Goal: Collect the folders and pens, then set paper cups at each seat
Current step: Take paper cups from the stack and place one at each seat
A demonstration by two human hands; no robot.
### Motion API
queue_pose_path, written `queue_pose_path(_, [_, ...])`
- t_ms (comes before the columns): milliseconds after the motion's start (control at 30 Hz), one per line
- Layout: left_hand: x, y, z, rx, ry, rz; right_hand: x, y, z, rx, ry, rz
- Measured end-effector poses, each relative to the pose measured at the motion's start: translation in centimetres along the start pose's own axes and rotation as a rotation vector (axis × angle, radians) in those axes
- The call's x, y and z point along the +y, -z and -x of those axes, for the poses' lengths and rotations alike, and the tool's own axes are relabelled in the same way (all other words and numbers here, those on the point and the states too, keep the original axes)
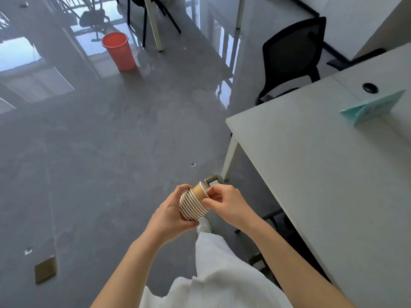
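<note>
Now peeling one cup off the stack beside the table.

My left hand (171,210) wraps the nested stack of brown paper cups with white rims (193,204), held above the floor; my right hand (224,203) pinches the top cup's rim (203,190). Next, I judge, it needs a straight pull free, then a seat on the pale grey table (311,165).
</note>
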State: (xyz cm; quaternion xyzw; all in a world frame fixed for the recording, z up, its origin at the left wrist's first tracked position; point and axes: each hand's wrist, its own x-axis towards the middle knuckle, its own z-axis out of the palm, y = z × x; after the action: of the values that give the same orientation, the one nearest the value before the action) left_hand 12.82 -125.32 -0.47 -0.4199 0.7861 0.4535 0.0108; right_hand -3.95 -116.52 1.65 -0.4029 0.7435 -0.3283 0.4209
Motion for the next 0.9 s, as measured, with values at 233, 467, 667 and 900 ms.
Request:
queue_pose_path(233, [3.6, 7.8, -12.0, 0.077, -0.005, 0.031, -5.1, 7.1, -12.8, 0.091, 0.024, 0.005])
queue_pose_path(467, [5.0, 12.1, -22.7, 0.074, -0.046, 0.083, -7.0, 11.1, -21.0, 0.243, -0.057, -0.067])
queue_pose_path(667, [7.3, 15.6, -32.2, -0.018, -0.073, 0.134, -8.0, 13.1, -27.9, 0.470, -0.141, -0.205])
queue_pose_path(900, [11.4, 23.2, -47.9, -0.180, -0.188, 0.015, -11.5, 18.2, -39.2, 0.779, -0.232, -0.329])
